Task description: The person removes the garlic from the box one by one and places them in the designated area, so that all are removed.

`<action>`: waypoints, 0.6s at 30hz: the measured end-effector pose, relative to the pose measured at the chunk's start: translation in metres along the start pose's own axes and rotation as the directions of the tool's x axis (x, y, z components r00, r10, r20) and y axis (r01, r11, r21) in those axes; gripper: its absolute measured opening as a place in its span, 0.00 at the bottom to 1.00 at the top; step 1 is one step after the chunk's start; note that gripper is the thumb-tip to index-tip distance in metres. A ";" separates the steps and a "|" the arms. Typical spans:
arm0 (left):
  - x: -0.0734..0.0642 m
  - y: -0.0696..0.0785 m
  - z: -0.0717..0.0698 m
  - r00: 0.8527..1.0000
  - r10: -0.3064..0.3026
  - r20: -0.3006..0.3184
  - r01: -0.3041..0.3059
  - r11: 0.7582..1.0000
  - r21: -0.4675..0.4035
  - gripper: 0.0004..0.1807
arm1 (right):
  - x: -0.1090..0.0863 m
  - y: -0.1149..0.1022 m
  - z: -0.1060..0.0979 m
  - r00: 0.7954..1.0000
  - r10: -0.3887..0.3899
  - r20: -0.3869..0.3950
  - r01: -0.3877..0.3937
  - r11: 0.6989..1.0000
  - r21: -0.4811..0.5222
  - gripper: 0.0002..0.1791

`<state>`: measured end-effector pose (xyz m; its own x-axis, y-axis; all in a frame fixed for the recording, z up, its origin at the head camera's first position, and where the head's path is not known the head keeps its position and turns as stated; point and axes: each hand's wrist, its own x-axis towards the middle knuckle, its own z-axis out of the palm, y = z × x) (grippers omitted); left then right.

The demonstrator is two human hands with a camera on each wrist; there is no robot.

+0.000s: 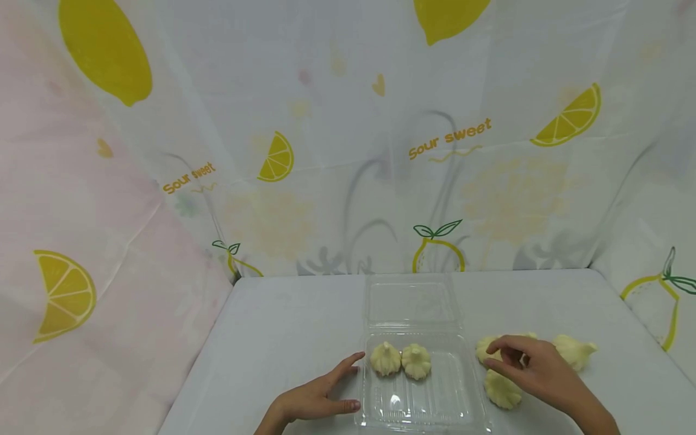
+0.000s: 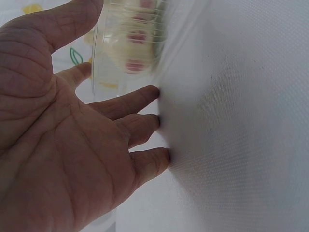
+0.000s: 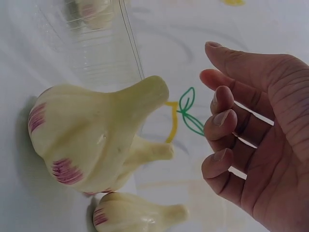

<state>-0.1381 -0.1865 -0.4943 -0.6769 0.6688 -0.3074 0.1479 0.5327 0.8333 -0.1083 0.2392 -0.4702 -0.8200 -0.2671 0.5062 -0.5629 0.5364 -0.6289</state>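
Note:
A clear plastic clamshell box [image 1: 454, 386] lies unfolded, with two garlic bulbs [image 1: 385, 360] side by side in its base. My left hand [image 1: 319, 396] is spread at the box's left side, thumb and index fingertips right at the rim. In the left wrist view, three other fingertips [image 2: 153, 92] rest on the white tabletop. Several more garlic bulbs [image 1: 502, 390] lie right of the box. Above them hovers my right hand [image 1: 546, 374], fingers loosely bent and holding nothing. The right wrist view shows a large purple-marked bulb [image 3: 82, 137] apart from the fingers.
The box's lid [image 1: 410, 302] lies folded back flat toward the rear. A white cloth [image 1: 288, 326] covers the table. Lemon-printed curtains [image 1: 337, 121] stand behind and on both sides.

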 end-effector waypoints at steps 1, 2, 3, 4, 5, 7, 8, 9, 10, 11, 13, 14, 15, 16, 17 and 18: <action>0.000 0.000 0.000 1.000 -0.003 0.001 0.003 1.000 -0.001 0.44 | 0.001 -0.001 0.001 1.000 0.002 -0.001 -0.002 1.000 -0.005 0.16; 0.000 0.000 0.000 1.000 -0.001 0.001 0.001 1.000 0.001 0.44 | 0.002 -0.001 0.001 1.000 0.008 -0.002 -0.008 1.000 -0.013 0.15; 0.000 0.001 0.000 1.000 0.000 0.002 0.000 1.000 0.001 0.44 | 0.002 -0.002 0.002 1.000 0.012 -0.004 -0.012 1.000 -0.019 0.15; 0.000 0.000 0.000 1.000 0.000 0.002 0.000 1.000 0.001 0.44 | 0.003 -0.002 0.002 1.000 0.017 -0.005 -0.017 1.000 -0.022 0.15; 0.000 0.000 0.000 1.000 -0.002 0.002 0.002 1.000 0.002 0.44 | 0.004 -0.002 0.003 1.000 0.019 -0.004 -0.019 0.999 -0.027 0.14; 0.000 -0.001 0.000 1.000 0.000 0.000 0.000 1.000 0.005 0.44 | 0.005 -0.002 0.005 0.999 0.033 0.000 -0.033 0.999 -0.032 0.13; 0.001 -0.001 0.000 1.000 0.002 -0.001 -0.002 1.000 0.007 0.44 | 0.006 -0.002 0.005 0.999 0.040 0.002 -0.040 0.999 -0.037 0.13; 0.000 -0.001 0.000 1.000 0.002 -0.001 -0.002 1.000 0.008 0.44 | 0.007 -0.002 0.006 0.999 0.043 0.003 -0.043 0.998 -0.041 0.12; 0.000 -0.001 0.000 1.000 0.002 -0.002 -0.002 1.000 0.011 0.44 | 0.008 -0.002 0.007 0.999 0.048 0.006 -0.048 0.998 -0.043 0.11; 0.000 -0.002 0.000 1.000 0.002 -0.003 -0.002 1.000 0.014 0.44 | 0.008 -0.001 0.008 0.999 0.054 0.010 -0.053 0.997 -0.047 0.11; 0.000 -0.001 0.000 1.000 0.004 -0.003 -0.004 1.000 0.019 0.44 | 0.010 -0.001 0.011 0.997 0.073 0.016 -0.072 0.996 -0.051 0.10; 0.000 -0.001 -0.001 1.000 0.006 -0.002 -0.006 1.000 0.019 0.44 | 0.010 -0.001 0.012 0.997 0.081 0.019 -0.080 0.996 -0.047 0.10; 0.000 -0.001 -0.001 1.000 0.007 -0.002 -0.007 1.000 0.021 0.44 | 0.011 -0.001 0.014 0.996 0.086 0.023 -0.085 0.996 -0.037 0.10; 0.000 0.000 -0.001 1.000 0.007 -0.001 -0.007 1.000 0.019 0.44 | 0.011 -0.001 0.015 0.996 0.087 0.029 -0.086 0.996 -0.027 0.10; 0.000 0.000 -0.001 1.000 0.006 -0.001 -0.006 1.000 0.019 0.44 | 0.012 -0.001 0.017 0.996 0.089 0.033 -0.088 0.996 -0.016 0.10; 0.000 0.001 -0.001 1.000 0.007 -0.001 -0.007 1.000 0.019 0.44 | 0.012 -0.001 0.019 0.996 0.087 0.035 -0.087 0.996 -0.004 0.10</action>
<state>-0.1385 -0.1868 -0.4933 -0.6769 0.6716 -0.3013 0.1662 0.5381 0.8263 -0.1200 0.2202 -0.4745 -0.8690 -0.2475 0.4284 -0.4891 0.5605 -0.6683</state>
